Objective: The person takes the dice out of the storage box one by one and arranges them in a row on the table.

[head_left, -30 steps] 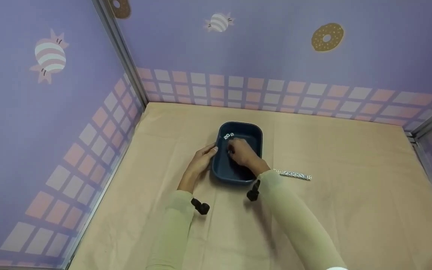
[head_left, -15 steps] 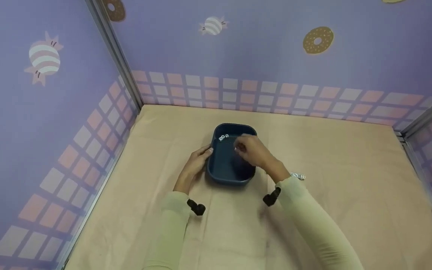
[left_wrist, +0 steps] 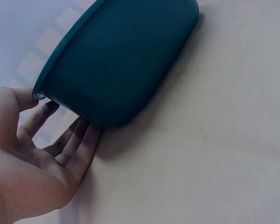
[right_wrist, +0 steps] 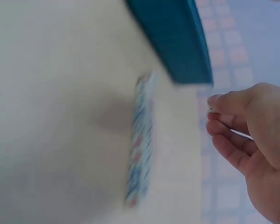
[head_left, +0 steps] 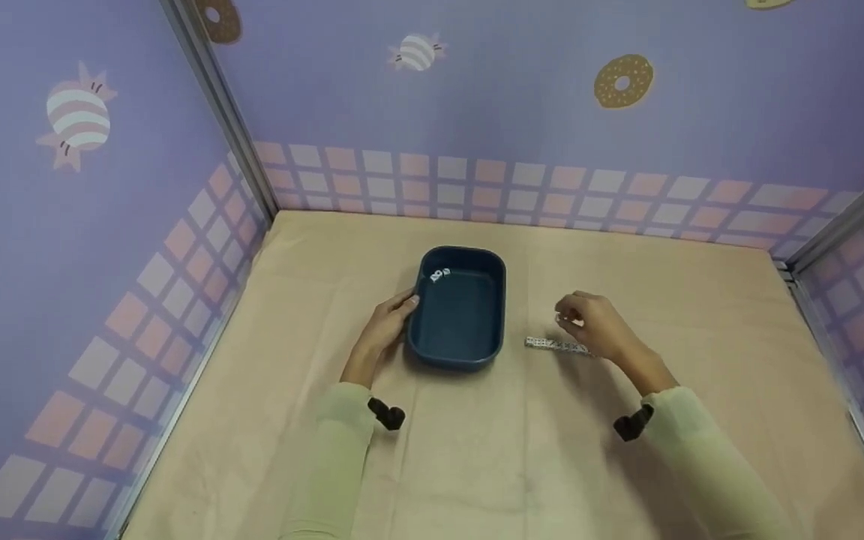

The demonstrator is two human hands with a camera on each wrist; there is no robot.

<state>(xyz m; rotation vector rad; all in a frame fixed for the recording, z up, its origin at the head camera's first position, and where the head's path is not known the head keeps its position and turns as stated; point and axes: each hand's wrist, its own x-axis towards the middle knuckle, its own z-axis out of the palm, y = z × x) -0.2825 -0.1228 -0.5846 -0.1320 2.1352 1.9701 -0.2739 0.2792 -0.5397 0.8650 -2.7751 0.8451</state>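
A dark blue rectangular plastic tub (head_left: 456,363) stands on the cloth-covered table. My left hand (head_left: 385,324) holds its left side; in the left wrist view the thumb is at the rim and the fingers lie against the outer wall. A few small white dice (head_left: 439,275) lie inside the tub near its far left corner. To the right of the tub, my right hand (head_left: 595,324) is raised over a straight row of white dice (head_left: 544,343). Thumb and forefinger pinch one small white die (right_wrist: 210,107). The hand covers the row's right end in the head view.
Beige cloth (head_left: 462,450) covers the table, slightly creased. A purple printed wall (head_left: 522,97) closes off the back, and side walls rise at left and right. Metal posts (head_left: 214,105) stand at the corners.
My right hand has left the tub, moving right until it is over the dice row. My left hand stays on the tub's side. The whole head view has shifted slightly.
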